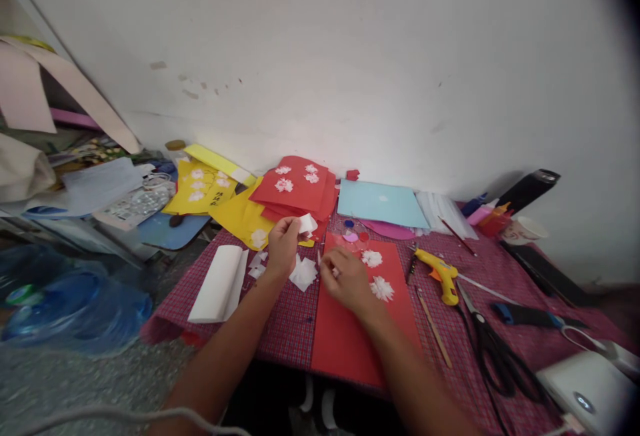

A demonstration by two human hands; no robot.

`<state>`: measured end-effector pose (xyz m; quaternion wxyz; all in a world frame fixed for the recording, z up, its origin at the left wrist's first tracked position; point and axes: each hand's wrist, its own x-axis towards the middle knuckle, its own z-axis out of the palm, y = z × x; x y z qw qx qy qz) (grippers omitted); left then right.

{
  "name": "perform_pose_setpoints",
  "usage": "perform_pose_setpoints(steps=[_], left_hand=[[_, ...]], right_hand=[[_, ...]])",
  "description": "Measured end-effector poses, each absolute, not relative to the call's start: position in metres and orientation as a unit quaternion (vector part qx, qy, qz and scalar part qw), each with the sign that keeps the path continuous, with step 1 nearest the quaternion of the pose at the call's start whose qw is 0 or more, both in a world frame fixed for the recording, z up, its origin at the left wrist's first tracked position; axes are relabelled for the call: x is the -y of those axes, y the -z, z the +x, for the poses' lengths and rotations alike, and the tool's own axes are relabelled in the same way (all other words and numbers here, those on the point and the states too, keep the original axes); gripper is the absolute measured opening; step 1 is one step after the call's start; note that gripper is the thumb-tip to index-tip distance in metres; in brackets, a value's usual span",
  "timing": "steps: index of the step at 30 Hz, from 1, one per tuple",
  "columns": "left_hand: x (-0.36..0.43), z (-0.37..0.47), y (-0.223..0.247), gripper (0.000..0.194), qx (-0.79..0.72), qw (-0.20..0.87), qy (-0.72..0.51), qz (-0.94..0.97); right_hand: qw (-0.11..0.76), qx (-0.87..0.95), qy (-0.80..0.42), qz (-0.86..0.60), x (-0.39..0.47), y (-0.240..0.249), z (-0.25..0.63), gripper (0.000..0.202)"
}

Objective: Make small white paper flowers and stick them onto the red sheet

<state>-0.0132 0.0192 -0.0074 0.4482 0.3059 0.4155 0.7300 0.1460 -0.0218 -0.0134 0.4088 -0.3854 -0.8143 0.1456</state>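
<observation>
My left hand [283, 244] is closed in a pinch on a small folded piece of white tissue paper [307, 225], raised above the table. To its right my right hand [347, 278] hangs over the left part of a red card [350, 343], fingers curled together; what they hold, if anything, is too small to make out. Two fluffy white paper flowers [382, 289] lie on that card. Between the hands, loose white tissue squares [303, 273] rest on the checked cloth, and a white paper roll [218, 286] lies left of them.
At the back are stacked red cards with flowers [305, 186], yellow cards [197, 189] and a light blue sheet [380, 204]. On the right lie a yellow glue gun [441, 273], black-handled scissors [493, 349], a wooden stick [435, 329] and a white device [590, 389]. A paper cup [525, 229] stands farther back.
</observation>
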Motion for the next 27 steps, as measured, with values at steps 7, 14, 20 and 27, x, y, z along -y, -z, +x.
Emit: perform_pose_setpoints(steps=[7, 14, 20, 27], left_hand=[[-0.019, -0.012, 0.012, 0.022, -0.432, 0.436, -0.711, 0.344], [-0.008, -0.006, 0.007, 0.022, -0.46, 0.435, -0.611, 0.474], [0.0, -0.003, 0.005, 0.02, -0.469, 0.35, -0.54, 0.605], [0.002, -0.003, 0.007, 0.018, -0.455, 0.334, -0.515, 0.645]], right_hand=[[0.305, 0.866, -0.123, -0.376, 0.025, 0.02, 0.138, 0.009], [0.493, 0.723, -0.148, -0.46, 0.014, 0.012, 0.156, 0.005], [0.514, 0.72, -0.127, -0.449, 0.014, 0.013, 0.154, 0.01], [0.492, 0.728, -0.157, -0.451, 0.011, 0.014, 0.153, 0.015]])
